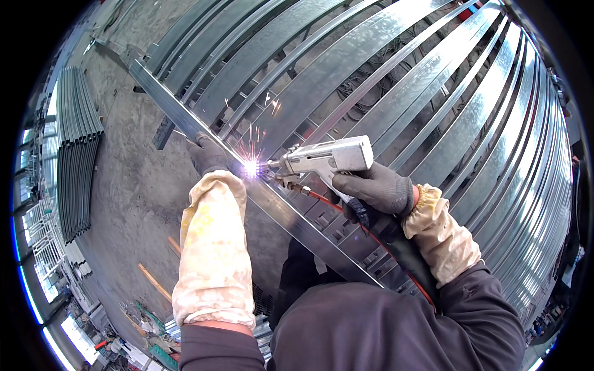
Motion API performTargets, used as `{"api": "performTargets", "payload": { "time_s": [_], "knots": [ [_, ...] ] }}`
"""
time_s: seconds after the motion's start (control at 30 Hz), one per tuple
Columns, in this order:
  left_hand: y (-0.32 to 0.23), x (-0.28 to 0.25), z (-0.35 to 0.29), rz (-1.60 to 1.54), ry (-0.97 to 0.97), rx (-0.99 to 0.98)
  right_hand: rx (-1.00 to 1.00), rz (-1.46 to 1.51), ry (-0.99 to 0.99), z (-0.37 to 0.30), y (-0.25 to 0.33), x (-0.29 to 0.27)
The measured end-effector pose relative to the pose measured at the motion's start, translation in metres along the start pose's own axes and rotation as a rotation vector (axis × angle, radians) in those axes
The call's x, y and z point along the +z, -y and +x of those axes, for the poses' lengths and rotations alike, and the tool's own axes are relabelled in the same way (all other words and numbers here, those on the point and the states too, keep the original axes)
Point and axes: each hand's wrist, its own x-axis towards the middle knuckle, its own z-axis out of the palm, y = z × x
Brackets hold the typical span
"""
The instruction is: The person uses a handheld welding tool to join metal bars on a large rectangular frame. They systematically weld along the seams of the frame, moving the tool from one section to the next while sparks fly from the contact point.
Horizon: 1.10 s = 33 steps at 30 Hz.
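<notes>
My right hand, in a grey glove, grips the handle of a silver handheld welding gun. The gun's nozzle points left at a long rectangular steel tube, which runs diagonally across the ends of many bars. At the nozzle tip a bright white-violet glow throws sparks up and over the bars. Just left of that glow, my gloved left hand is closed on the tube's outer edge, its fingers partly hidden. An orange-red hose and a black cable trail from the gun beneath my right forearm.
Parallel galvanized steel bars fan across the right and far side, with gaps between them. Coiled cables lie on the floor below. Stacked steel profiles stand at the left. Wooden strips lie on the concrete floor.
</notes>
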Motion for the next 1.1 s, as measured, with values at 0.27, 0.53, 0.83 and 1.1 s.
{"api": "performTargets", "payload": {
  "time_s": [0.27,0.53,0.83,1.1],
  "knots": [
    [-0.001,-0.001,-0.001,0.047,0.010,0.012,-0.045,-0.045,-0.009,-0.001,-0.008,-0.004],
    [-0.010,0.001,-0.009,0.064,-0.020,0.071,-0.076,0.000,-0.024,-0.002,-0.016,-0.005],
    [0.019,0.004,0.012,-0.005,-0.042,0.068,-0.036,-0.001,0.002,-0.010,-0.008,-0.002],
    [-0.005,0.006,-0.006,0.041,-0.059,-0.020,0.038,0.002,-0.038,-0.036,-0.006,-0.001]
  ]
}}
